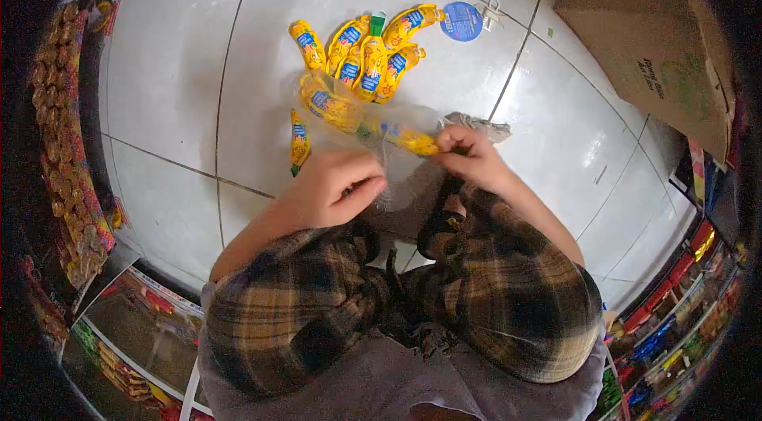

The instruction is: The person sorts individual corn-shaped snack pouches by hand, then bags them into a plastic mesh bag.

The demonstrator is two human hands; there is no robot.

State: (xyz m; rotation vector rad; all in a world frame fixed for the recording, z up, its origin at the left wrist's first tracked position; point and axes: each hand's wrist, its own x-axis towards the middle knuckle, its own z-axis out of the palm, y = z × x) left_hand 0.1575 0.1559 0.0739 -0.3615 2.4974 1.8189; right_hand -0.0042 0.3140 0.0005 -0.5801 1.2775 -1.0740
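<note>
Beneath me on the floor lies a crumpled clear plastic bag [425, 115] with yellow banana-shaped packets in or under it, one of them a large packet [329, 107] with a blue label. My right hand [472, 157] pinches the end of a slim yellow banana-shaped packet [413, 140]. Left of the bag, my left hand [341, 187] is curled closed; what its fingers hold, if anything, is hidden. Past the hands sits a cluster of similar yellow packets [371, 64], one with a green top. A single yellow packet [299, 143] lies just beyond my left hand.
A round blue tag [463, 21] and a white clip [492, 15] lie at the cluster's right. An open cardboard box [635, 48] stands at upper right. Shelves of packaged goods [67, 151] line the left, with more colourful goods [683, 326] at lower right. White tiles [171, 64] cover the floor.
</note>
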